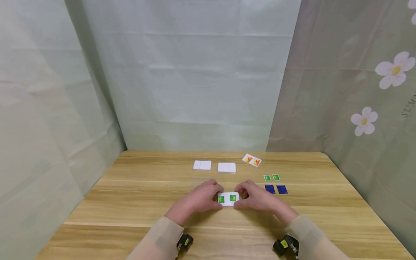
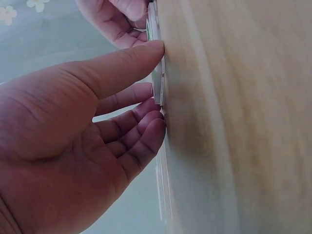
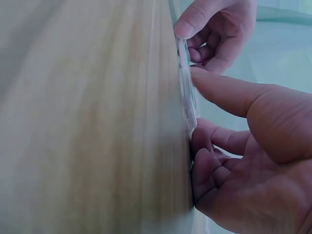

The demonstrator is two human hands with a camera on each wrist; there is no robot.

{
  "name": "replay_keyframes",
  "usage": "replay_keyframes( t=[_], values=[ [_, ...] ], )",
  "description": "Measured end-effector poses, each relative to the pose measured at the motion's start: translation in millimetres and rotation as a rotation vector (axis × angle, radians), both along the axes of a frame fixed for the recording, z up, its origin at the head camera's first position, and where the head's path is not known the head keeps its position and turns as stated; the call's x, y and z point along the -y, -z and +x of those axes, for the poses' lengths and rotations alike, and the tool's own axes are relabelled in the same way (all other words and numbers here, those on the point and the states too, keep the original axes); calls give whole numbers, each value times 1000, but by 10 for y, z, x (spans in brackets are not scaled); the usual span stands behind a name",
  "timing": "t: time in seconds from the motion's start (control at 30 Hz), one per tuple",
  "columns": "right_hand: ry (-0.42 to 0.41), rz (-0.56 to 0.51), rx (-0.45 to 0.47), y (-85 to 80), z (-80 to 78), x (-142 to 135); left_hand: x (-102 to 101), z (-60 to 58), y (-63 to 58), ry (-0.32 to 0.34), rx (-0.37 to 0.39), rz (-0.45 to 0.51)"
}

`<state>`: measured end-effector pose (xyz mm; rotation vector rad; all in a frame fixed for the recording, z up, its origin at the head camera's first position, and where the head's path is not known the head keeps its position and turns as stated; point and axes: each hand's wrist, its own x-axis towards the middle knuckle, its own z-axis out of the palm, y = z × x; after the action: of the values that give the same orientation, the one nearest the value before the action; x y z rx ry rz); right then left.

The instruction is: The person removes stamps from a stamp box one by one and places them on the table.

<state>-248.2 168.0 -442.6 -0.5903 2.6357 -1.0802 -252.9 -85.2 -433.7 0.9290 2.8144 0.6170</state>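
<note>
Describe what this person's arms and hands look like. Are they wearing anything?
The left hand and right hand are bare; no gloves or rings show. The left sleeve and right sleeve are pale beige. By the left wrist sits a small black device with a yellow mark; a similar black-and-yellow one sits by the right.

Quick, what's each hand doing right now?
Left hand: holding the white card by its left end.
Right hand: holding the same card by its right end.
</note>
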Motion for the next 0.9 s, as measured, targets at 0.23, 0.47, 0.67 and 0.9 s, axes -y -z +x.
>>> replay_keyframes(
  t=[0.23,0.47,0.67,0.9],
  values=[
    [22,21,-12,-36,-61,69,4,-18,14,10,-8,-4],
    [65,28,4,-28,-117,107,13,-10,-13,13,10,11],
    [72,19,-1,-28,-106,112,9,7,-30,28,12,24],
    [90,13,3,-48,-104,142,14,11,-30,20,16,30]
  ],
)
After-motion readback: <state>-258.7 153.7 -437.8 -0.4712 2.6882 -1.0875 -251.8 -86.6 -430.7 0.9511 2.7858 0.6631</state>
